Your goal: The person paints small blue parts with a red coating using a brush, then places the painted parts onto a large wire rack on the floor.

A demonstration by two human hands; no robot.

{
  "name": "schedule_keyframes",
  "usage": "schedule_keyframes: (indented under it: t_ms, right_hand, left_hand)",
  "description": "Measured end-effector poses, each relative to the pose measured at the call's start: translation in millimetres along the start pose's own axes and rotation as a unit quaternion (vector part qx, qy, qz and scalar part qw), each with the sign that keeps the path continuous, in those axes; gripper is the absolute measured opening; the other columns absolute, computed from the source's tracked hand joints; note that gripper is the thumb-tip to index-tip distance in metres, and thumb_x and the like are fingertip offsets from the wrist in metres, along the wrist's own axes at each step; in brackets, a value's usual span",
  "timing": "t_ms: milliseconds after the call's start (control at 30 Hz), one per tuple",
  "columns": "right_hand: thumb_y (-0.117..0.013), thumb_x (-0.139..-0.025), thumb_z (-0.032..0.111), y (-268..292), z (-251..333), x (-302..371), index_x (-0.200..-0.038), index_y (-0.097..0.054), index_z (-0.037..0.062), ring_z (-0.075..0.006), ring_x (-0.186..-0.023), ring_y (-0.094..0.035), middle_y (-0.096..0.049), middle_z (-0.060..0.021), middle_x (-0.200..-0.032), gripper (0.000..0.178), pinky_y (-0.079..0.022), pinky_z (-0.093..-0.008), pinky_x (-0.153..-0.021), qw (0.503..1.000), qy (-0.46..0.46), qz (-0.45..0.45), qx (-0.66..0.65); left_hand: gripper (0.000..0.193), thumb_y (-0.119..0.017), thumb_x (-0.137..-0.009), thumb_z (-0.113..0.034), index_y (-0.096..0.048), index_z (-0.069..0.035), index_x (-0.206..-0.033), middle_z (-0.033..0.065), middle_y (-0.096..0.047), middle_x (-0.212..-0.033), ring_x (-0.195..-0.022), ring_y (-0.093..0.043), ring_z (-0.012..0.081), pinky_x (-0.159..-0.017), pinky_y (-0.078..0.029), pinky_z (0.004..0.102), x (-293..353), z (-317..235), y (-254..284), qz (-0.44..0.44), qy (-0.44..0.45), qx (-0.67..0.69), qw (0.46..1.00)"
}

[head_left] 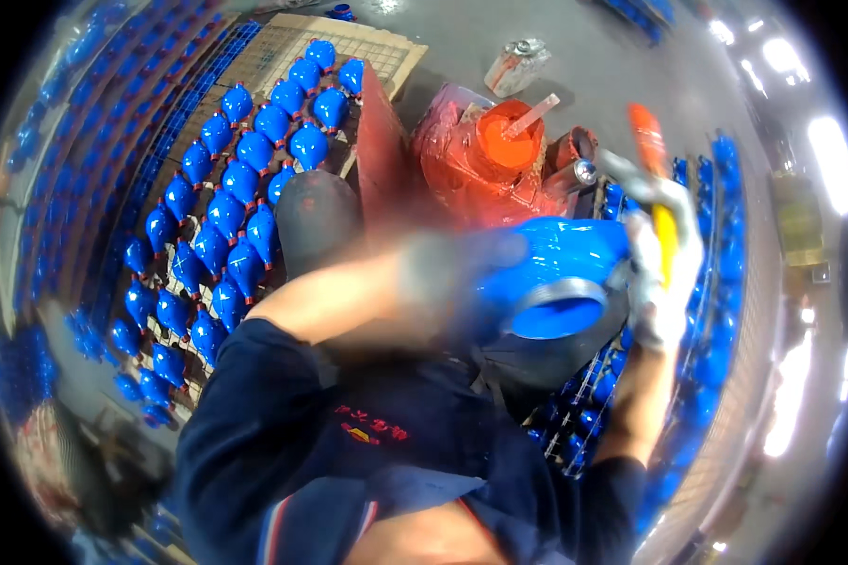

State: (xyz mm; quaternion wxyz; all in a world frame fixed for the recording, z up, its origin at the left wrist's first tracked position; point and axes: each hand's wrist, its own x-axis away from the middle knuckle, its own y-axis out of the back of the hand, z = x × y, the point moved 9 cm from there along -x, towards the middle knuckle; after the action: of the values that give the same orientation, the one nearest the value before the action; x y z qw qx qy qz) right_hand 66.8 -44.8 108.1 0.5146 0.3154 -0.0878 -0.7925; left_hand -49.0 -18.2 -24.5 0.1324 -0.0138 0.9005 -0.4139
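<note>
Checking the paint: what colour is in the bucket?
Orange paint, clearest in the head view.

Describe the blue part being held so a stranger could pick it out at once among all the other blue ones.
Start at the bucket of orange paint at top centre and drop straight down. There the blue part sits between the left hand and the gloved right hand, which holds a brush. Unlike the small blue pieces in rows on the left, it is far larger in view, held up, and shows a grey-rimmed round opening.

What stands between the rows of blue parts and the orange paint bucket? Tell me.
In the head view, a dark grey cylinder and a reddish upright board stand between them.
</note>
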Motion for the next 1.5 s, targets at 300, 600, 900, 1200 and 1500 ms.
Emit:
schedule_keyframes:
  t_ms: [300, 600, 900, 1200, 1500]
  right_hand:
    - [-0.045, -0.108, 0.049, -35.9, -218.0, 71.6, -0.139, -0.056, 0.0026, -0.0096, -0.073, -0.055, -0.067, -0.0059, -0.093, 0.057, -0.045, -0.0246, -0.067, 0.887, -0.163, -0.221, -0.372]
    - [-0.069, -0.097, 0.019, 13.1, -101.8, 39.4, -0.107, -0.067, 0.0022, -0.0175, -0.070, -0.069, -0.074, -0.0090, -0.090, 0.019, -0.054, -0.0308, -0.069, 0.999, 0.008, 0.030, -0.006]
    - [-0.062, -0.101, 0.033, -17.6, -110.2, 20.6, -0.097, -0.064, -0.0002, -0.0267, -0.069, -0.063, -0.065, -0.0166, -0.076, 0.033, -0.048, -0.0380, -0.067, 0.950, -0.175, 0.255, 0.038]
    - [-0.070, -0.095, 0.022, -13.5, -92.9, 47.9, -0.103, -0.069, 0.0069, -0.0257, -0.085, -0.071, -0.072, -0.0080, -0.090, 0.017, -0.055, -0.0347, -0.078, 0.989, 0.001, 0.150, 0.009]
    - [-0.072, -0.083, 0.000, -11.9, -134.4, 65.3, -0.104, -0.067, 0.0017, -0.0218, -0.089, -0.061, -0.067, -0.0149, -0.100, 0.023, -0.051, -0.0319, -0.076, 0.958, 0.076, 0.038, -0.274]
  left_hand:
    - [0.108, -0.093, -0.068, -0.052, -0.039, -0.002, -0.147, 0.0147, -0.058, -0.134, -0.115, -0.063, 0.0281, -0.097, -0.054, 0.0398, 70.7, 23.4, 80.9, -0.266, -0.051, -0.348, 0.898]
    - [0.083, -0.092, -0.063, -0.026, -0.054, -0.009, -0.134, 0.0123, -0.064, -0.128, -0.086, -0.074, 0.0315, -0.063, -0.061, 0.0388, 46.2, 5.7, 2.5, -0.173, -0.151, -0.871, 0.433]
    - [0.075, -0.090, -0.066, -0.026, -0.058, -0.010, -0.132, 0.0109, -0.062, -0.132, -0.093, -0.073, 0.0320, -0.066, -0.061, 0.0411, 33.5, 17.6, -5.1, -0.113, -0.075, -0.895, 0.424]
    - [0.097, -0.097, -0.064, -0.038, -0.049, -0.005, -0.143, 0.0139, -0.061, -0.130, -0.117, -0.064, 0.0277, -0.100, -0.053, 0.0404, 54.2, 10.6, 55.2, -0.256, 0.000, -0.567, 0.783]
    - [0.095, -0.067, -0.089, -0.064, -0.035, -0.002, -0.155, 0.0156, -0.056, -0.142, -0.121, -0.062, 0.0273, -0.104, -0.051, 0.0434, 70.6, 66.9, 74.1, -0.178, 0.005, 0.327, 0.928]
